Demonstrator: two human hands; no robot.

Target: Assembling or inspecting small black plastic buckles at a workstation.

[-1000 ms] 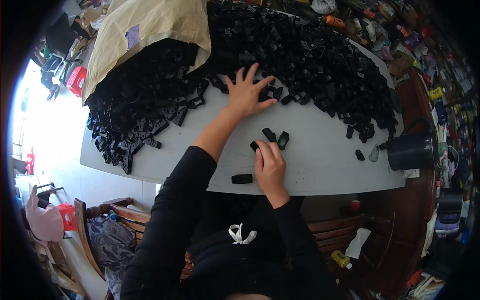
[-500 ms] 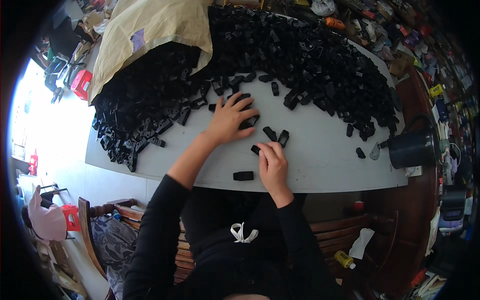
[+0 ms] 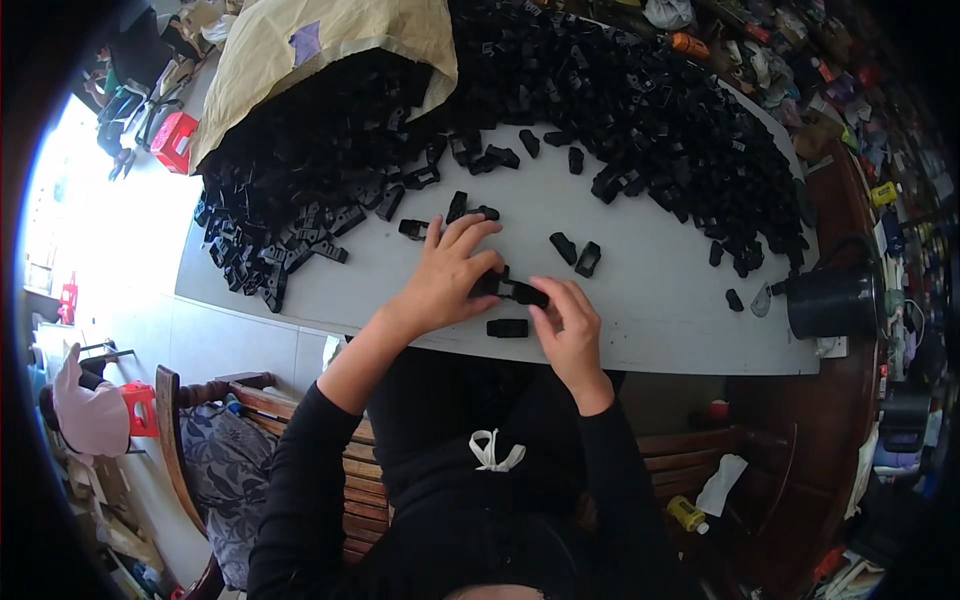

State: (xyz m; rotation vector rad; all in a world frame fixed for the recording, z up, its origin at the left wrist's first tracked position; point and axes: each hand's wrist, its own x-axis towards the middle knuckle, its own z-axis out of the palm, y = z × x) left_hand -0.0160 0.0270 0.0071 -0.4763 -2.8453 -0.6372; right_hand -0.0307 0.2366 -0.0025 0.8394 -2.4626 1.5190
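My left hand [image 3: 445,275] pinches a small black plastic piece [image 3: 492,283] between thumb and forefinger, its other fingers stretched out above the table. From the right, my right hand [image 3: 570,325] grips the end of another black plastic piece [image 3: 527,292]. The two pieces meet end to end between my hands; I cannot tell whether they are joined. Just below lies a single black block-shaped piece [image 3: 507,328] near the table's front edge. Two loose pieces [image 3: 588,259] rest up and right of my right hand, and several more [image 3: 413,229] lie beyond my left fingers.
A large heap of similar black pieces [image 3: 680,130] arcs across the back of the pale table [image 3: 680,290]. Some spill from a tan sack [image 3: 330,60] at the back left. A black mug-like container [image 3: 830,300] stands at the right edge. A wooden bench [image 3: 365,490] is beneath me.
My left hand has come down off the loose pieces beyond it, now pinching one. My right hand has tilted its piece up against that one. The whole view has shifted slightly.
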